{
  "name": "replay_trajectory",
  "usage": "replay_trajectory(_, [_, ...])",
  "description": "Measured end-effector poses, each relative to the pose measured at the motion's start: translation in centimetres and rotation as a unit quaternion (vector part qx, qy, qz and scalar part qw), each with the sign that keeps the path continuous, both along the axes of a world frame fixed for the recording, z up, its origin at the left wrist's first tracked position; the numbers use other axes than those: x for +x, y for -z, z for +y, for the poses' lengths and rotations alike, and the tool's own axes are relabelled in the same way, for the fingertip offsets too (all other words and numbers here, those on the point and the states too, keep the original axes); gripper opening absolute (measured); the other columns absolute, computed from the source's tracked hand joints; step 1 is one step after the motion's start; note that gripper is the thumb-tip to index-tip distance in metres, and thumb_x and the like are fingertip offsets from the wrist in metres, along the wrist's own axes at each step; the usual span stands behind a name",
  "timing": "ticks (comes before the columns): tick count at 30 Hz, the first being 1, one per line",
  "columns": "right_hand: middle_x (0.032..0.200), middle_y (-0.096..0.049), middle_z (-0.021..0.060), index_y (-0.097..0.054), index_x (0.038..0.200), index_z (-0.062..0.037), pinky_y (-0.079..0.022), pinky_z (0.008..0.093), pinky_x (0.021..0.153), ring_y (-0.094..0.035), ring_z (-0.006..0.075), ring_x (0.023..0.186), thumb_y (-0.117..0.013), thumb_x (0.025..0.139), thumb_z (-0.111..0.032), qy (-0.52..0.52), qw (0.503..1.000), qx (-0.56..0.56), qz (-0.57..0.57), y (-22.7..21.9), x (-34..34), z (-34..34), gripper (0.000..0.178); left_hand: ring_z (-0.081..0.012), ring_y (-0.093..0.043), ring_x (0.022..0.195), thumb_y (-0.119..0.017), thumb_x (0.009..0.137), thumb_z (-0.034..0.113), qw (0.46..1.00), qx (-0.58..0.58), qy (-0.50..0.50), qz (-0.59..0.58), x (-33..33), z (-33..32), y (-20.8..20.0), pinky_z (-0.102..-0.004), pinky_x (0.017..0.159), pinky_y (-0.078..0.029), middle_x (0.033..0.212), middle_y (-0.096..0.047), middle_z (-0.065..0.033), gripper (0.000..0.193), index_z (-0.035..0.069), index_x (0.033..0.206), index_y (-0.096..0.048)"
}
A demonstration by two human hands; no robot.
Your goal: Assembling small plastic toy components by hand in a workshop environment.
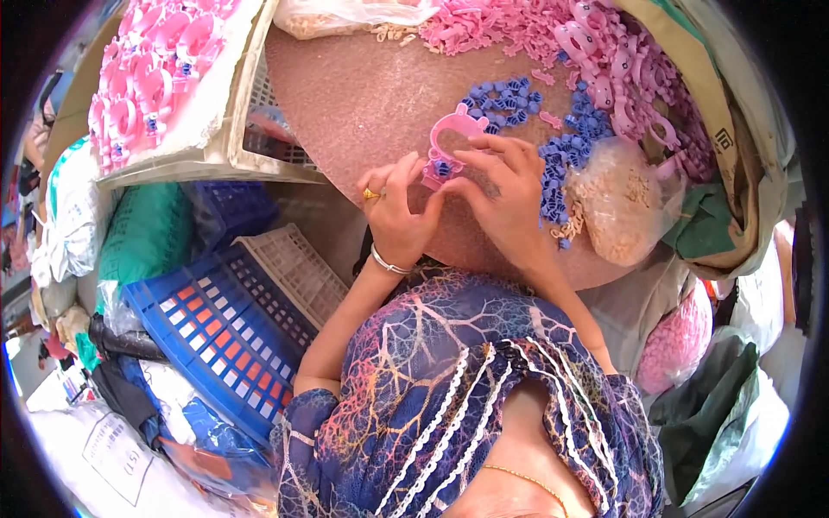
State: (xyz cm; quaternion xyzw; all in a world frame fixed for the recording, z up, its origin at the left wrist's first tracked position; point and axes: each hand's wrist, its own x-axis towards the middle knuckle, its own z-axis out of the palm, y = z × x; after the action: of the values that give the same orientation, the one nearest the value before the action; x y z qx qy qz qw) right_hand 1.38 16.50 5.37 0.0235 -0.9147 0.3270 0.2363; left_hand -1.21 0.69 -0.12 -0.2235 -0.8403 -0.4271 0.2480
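Between my two hands, over the front of the round table [345, 112], is a pink plastic piece [447, 126] with a ring-shaped, eared top. A small blue plastic part [442, 167] sits in its lower end. My left hand [399, 207] pinches the lower left side of the piece. My right hand [505, 186] grips it from the right, thumb low and fingers near the ring. Just beyond my right hand lie loose blue parts [509, 97], with more blue parts [561, 164] heaped to its right.
Small pink parts [492, 26] and larger pink ring pieces [617, 69] pile along the far right. A clear bag of beige parts [617, 203] rests at the right edge. At left, a crate [250, 104] bears pink pieces [155, 78]; below it stands a blue basket [216, 319].
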Motion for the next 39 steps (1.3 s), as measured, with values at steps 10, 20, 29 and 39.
replay_trajectory(10, [0.110,-0.066,-0.0009,-0.075,0.087,-0.0158,-0.032,0.0421,0.092,-0.052,0.0239,0.111,-0.082,0.070,-0.024,0.019,0.997,0.073,0.019,-0.1,0.1,-0.7,0.020,-0.0229,-0.059,0.088,-0.084,0.065,0.010,0.996,-0.007,0.011,0.088,0.0,0.1,-0.2,-0.0390,0.087,-0.041,0.094,-0.062,-0.0055,0.054,0.006,0.116,-0.064])
replay_trajectory(20, [0.115,-0.066,-0.0012,-0.076,0.089,-0.0181,-0.031,0.0417,0.094,-0.052,0.0240,0.115,-0.076,0.073,-0.022,-0.011,0.994,0.104,0.044,-0.1,0.6,0.0,0.017,-0.0233,-0.061,0.088,-0.084,0.066,0.009,0.997,0.031,0.014,0.067,0.0,0.1,-0.1,-0.0384,0.086,-0.042,0.096,-0.064,-0.0063,0.054,0.006,0.116,-0.063])
replay_trajectory(29, [0.120,-0.066,-0.0029,-0.077,0.096,-0.0210,-0.032,0.0398,0.094,-0.054,0.0209,0.116,-0.067,0.076,-0.018,-0.043,0.986,0.153,0.055,-0.6,1.1,0.1,0.023,-0.0231,-0.062,0.088,-0.083,0.067,0.009,0.998,0.031,0.019,0.054,0.0,0.0,-0.6,-0.0387,0.088,-0.042,0.098,-0.068,-0.0065,0.053,0.004,0.116,-0.062])
replay_trajectory(39, [0.115,-0.067,-0.0027,-0.075,0.106,-0.0194,-0.033,0.0388,0.093,-0.056,0.0207,0.112,-0.065,0.077,-0.014,-0.059,0.986,0.152,0.045,-0.2,1.7,-0.1,0.031,-0.0234,-0.062,0.089,-0.083,0.068,0.009,0.998,0.034,0.018,0.045,0.0,-0.1,-0.2,-0.0394,0.088,-0.042,0.100,-0.069,-0.0068,0.053,0.004,0.116,-0.062])
